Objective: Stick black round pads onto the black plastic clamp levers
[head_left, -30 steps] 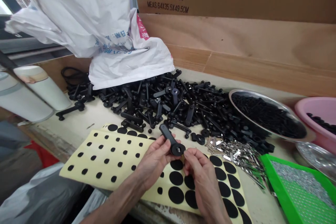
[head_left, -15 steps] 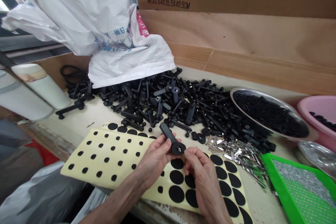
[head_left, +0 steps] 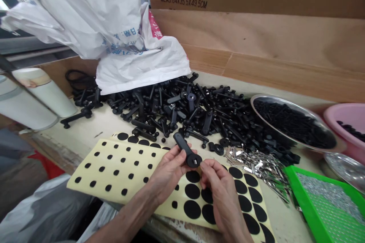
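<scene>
My left hand [head_left: 168, 171] is shut on a black plastic clamp lever [head_left: 184, 150], gripping its arm. The lever's round head points toward my right hand and shows a small pale square spot. My right hand [head_left: 221, 193] pinches that head between thumb and fingertips, and whatever lies under those fingers is hidden. Both hands hover over a cream backing sheet [head_left: 107, 163] printed with rows of black adhesive dots. Larger dots lie under my right hand.
A heap of black levers [head_left: 171, 112] spreads across the workbench [head_left: 85, 133] below a white woven sack [head_left: 142, 68]. To the right are a steel bowl [head_left: 296, 111] of black screws, a pink basin [head_left: 349, 115], silver metal clips [head_left: 256, 169] and a green tray [head_left: 291, 182].
My hands stay nearly in place. The lever's head has turned slightly, and its small stud now reads as a pale square spot. The view has shifted slightly.
</scene>
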Demonstrator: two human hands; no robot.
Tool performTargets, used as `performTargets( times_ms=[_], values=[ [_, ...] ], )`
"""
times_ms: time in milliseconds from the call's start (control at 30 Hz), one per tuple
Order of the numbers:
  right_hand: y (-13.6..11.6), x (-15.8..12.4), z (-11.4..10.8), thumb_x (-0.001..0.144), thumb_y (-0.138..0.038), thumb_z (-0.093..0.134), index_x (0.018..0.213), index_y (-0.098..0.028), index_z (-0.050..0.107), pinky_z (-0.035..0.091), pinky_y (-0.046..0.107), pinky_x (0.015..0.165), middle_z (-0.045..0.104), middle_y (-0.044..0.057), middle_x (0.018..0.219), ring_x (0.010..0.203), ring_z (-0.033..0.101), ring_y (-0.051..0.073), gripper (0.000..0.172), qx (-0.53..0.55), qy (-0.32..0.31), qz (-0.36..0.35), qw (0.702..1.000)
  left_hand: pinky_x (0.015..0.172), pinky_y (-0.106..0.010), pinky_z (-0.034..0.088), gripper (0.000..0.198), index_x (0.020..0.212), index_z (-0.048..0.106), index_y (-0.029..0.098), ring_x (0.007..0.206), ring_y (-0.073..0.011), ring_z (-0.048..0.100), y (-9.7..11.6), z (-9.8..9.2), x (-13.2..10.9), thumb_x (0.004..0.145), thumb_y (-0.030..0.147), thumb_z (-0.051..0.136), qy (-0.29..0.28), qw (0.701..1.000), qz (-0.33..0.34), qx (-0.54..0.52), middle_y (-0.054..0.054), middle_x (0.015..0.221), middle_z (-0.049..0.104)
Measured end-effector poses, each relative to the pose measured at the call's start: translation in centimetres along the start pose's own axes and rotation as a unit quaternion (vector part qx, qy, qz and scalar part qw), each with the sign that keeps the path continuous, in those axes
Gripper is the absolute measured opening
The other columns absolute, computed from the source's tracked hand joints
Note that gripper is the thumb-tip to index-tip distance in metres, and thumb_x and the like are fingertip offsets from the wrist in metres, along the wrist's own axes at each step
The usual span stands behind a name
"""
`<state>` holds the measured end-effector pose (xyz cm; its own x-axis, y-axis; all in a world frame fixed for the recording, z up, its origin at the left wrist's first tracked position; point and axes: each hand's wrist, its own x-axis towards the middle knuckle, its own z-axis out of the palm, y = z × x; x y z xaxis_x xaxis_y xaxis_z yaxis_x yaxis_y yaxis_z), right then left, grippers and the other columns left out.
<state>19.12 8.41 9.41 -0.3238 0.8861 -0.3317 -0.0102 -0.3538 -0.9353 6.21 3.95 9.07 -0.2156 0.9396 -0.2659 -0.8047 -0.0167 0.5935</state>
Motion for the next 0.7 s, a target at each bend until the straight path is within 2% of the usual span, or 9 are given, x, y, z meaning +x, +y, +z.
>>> performTargets(
  times_ms=[333,700],
  values=[
    [0.17,-0.07,0.01,0.077,-0.047,0.068,0.073,-0.019,0.060,0.029,0.021,0.046,0.045,-0.005,0.052,0.049,0.036,0.009,0.029,-0.010,0.012,-0.021,1.000,0.092,-0.035,0.043,0.024,0.105,0.066,0.016,0.093,-0.0187,0.062,-0.02,-0.14,0.01,0.084,0.026,0.068,-0.006,1.000,0.011,0.008,-0.009,0.101,0.068],
    [0.01,-0.10,-0.04,0.077,-0.048,0.068,0.072,-0.020,0.059,0.026,0.022,0.045,0.045,-0.005,0.052,0.049,0.036,0.010,0.029,-0.019,0.011,-0.010,1.000,0.093,-0.036,0.043,0.022,0.106,0.065,0.015,0.098,-0.0204,0.062,0.15,0.18,-0.03,0.085,0.022,0.066,0.003,1.000,0.009,0.014,-0.010,0.102,0.068]
  ],
)
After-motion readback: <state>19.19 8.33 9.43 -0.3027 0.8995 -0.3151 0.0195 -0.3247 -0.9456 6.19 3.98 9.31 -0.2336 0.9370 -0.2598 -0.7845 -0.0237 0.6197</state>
